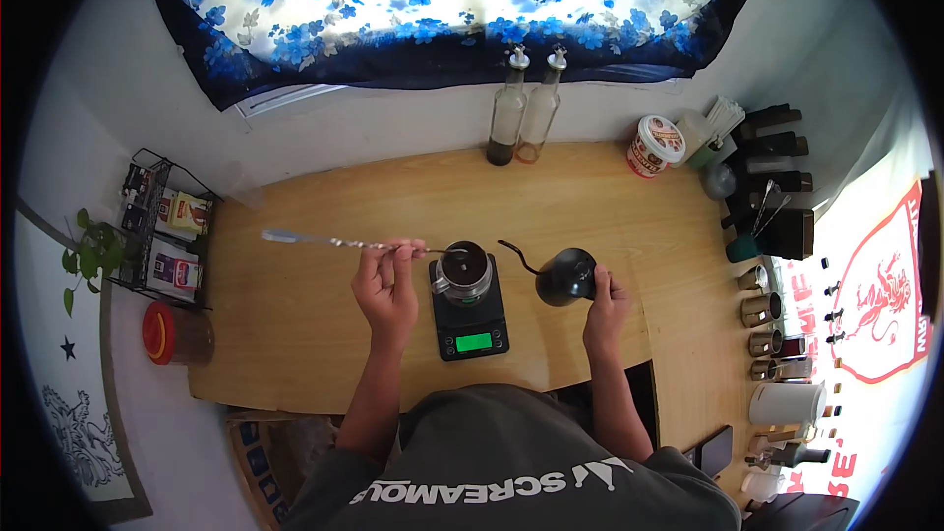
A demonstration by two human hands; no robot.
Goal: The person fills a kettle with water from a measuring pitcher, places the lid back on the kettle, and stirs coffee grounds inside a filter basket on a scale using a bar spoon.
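Note:
My left hand (386,290) is closed around a long bar spoon (346,244) with a twisted shaft. The spoon lies nearly level, its flat end pointing left and its other end over the coffee vessel (465,270). Dark contents fill the vessel's round opening, and a small handle sticks out at its left. It stands on a black digital scale (472,320) with a lit green display. My right hand (607,310) grips the handle of a black gooseneck kettle (565,277), whose thin spout points left towards the vessel. Whether the spoon touches the contents I cannot tell.
Two glass bottles (523,113) stand at the back edge of the wooden table (334,334). A white-lidded tub (656,147) and dark holders (777,187) are at the back right. Metal pitchers (760,311) line the right side. A wire rack (167,226) and red-lidded jar (177,334) stand left.

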